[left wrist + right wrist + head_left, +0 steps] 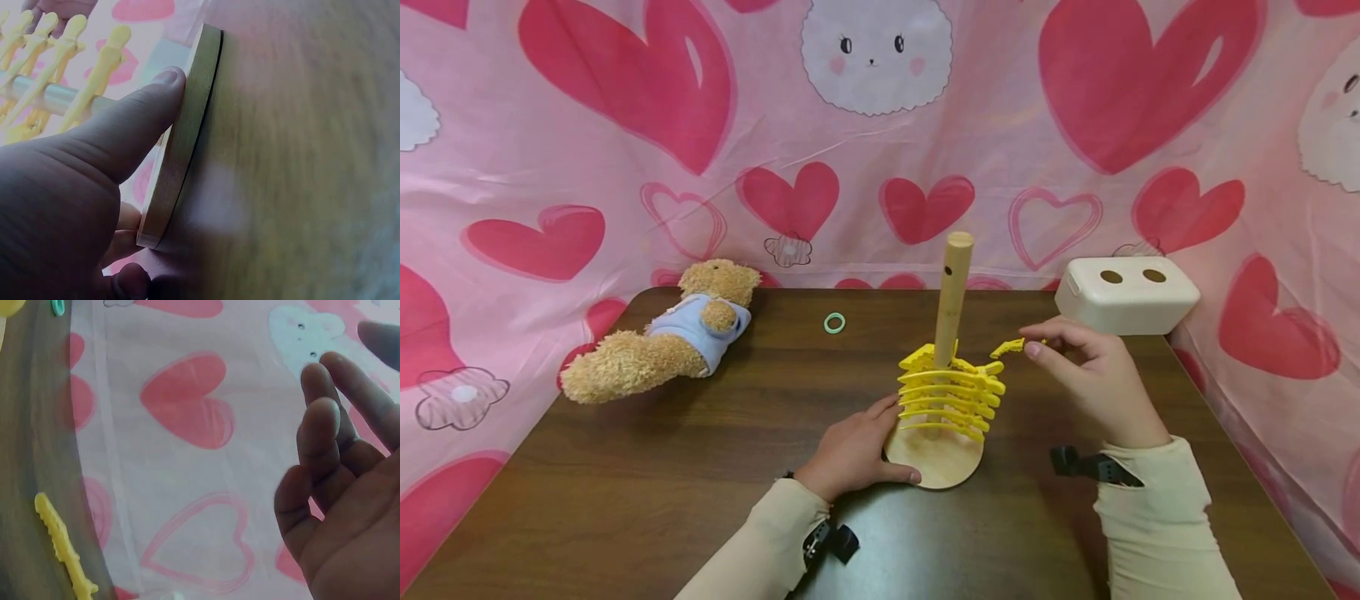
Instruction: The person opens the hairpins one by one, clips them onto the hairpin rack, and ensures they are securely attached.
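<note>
A wooden stand [952, 300] has a round base and an upright post with a hole near its top. Several yellow toothed plastic pieces [951, 392] are stacked around the post, above the base. My left hand [857, 450] holds the base's left side; in the left wrist view its thumb [147, 103] lies at the rim [181, 144]. My right hand [1093, 375] is right of the stack, fingertips overlapping a loose yellow piece [1007, 348]. In the right wrist view this piece [61, 544] lies apart from the loosely bent fingers [319, 434], which hold nothing.
A green ring [834, 322] lies on the brown table [700, 500], behind and left of the stand. A teddy bear [696, 325] in a blue top is at the left. The white box [1127, 296] with two round holes stands back right. Pink heart-patterned cloth [880, 142] hangs around.
</note>
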### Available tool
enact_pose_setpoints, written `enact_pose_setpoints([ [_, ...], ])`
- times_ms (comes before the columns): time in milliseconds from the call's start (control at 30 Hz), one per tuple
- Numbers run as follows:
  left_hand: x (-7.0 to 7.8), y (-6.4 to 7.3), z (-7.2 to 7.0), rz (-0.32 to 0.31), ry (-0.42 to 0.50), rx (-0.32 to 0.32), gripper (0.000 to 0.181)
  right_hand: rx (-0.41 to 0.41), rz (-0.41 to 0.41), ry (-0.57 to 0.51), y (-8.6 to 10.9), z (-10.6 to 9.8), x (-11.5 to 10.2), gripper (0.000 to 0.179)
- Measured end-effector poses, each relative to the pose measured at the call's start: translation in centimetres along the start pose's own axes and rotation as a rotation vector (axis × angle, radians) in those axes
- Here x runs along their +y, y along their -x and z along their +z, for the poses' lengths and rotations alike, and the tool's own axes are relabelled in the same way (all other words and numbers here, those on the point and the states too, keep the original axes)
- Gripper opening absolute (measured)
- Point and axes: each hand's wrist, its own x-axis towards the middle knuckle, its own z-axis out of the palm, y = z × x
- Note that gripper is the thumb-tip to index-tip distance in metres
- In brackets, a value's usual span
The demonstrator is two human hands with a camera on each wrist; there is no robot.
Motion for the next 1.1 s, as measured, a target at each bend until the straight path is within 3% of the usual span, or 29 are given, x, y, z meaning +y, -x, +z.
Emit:
enact_pose_setpoints([
  [233,0.0,0.0,-0.1,0.005,0.004,-0.008,0.106,0.194,0.105,-0.043,-0.4,0.4,2.0,0.024],
  [333,-0.1,0.0,0.0,0.006,0.005,-0.008,0.106,0.304,0.158,-0.141,-0.8,0.8,2.7,0.023],
  [467,-0.2,0.0,0.0,0.003,0.012,-0.009,0.106,0.451,0.236,-0.353,-1.3,1.2,3.6,0.018],
  [600,-0.3,0.0,0.0,0.004,0.017,-0.01,0.106,0.544,0.321,-0.471,-1.5,1.3,4.6,0.016],
  [767,-0.3,0.1,-0.1,0.003,0.023,-0.011,0.105,0.59,0.407,-0.518,-1.7,1.5,6.4,0.023],
  [1100,-0.3,0.0,-0.1,0.0,0.02,-0.012,0.106,0.564,0.591,-0.502,-1.1,1.6,10.8,0.024],
])
